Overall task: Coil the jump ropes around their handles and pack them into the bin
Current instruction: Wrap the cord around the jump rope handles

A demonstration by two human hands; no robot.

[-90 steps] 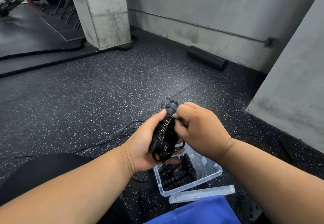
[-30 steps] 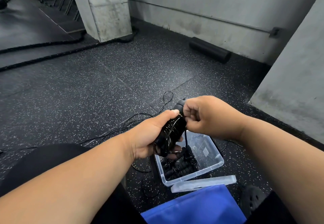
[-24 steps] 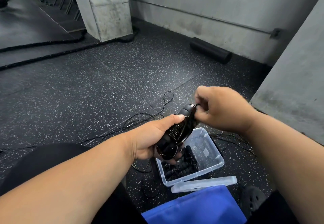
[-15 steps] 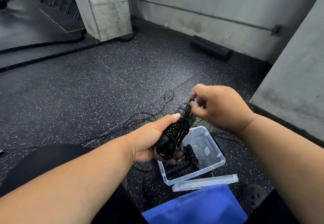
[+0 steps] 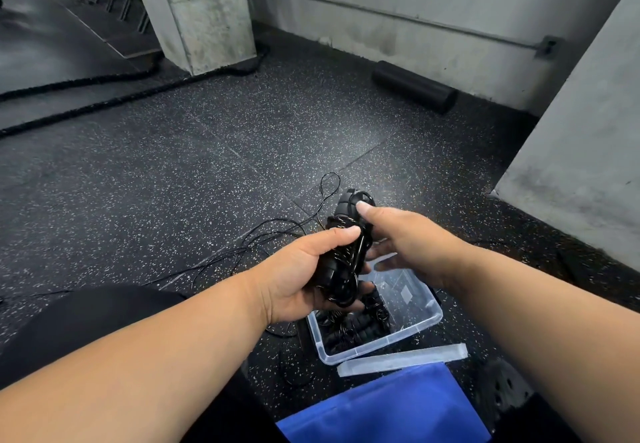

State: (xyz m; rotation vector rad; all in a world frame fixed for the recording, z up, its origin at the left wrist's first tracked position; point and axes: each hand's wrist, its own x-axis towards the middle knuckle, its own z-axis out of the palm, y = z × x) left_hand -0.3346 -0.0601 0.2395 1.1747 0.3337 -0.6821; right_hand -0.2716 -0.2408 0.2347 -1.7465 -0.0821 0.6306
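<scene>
Your left hand (image 5: 298, 276) grips the black jump-rope handles wound with thin black cord (image 5: 346, 252), fingers and thumb curled round the bundle, held just above the near-left corner of the clear plastic bin (image 5: 408, 333). Your right hand (image 5: 398, 238) touches the bundle's upper end with its thumb, fingers loosely spread beneath. Other coiled black ropes (image 5: 353, 330) lie inside the bin. The bin's clear lid (image 5: 401, 359) lies on the speckled rubber floor (image 5: 173, 183) along its near edge.
</scene>
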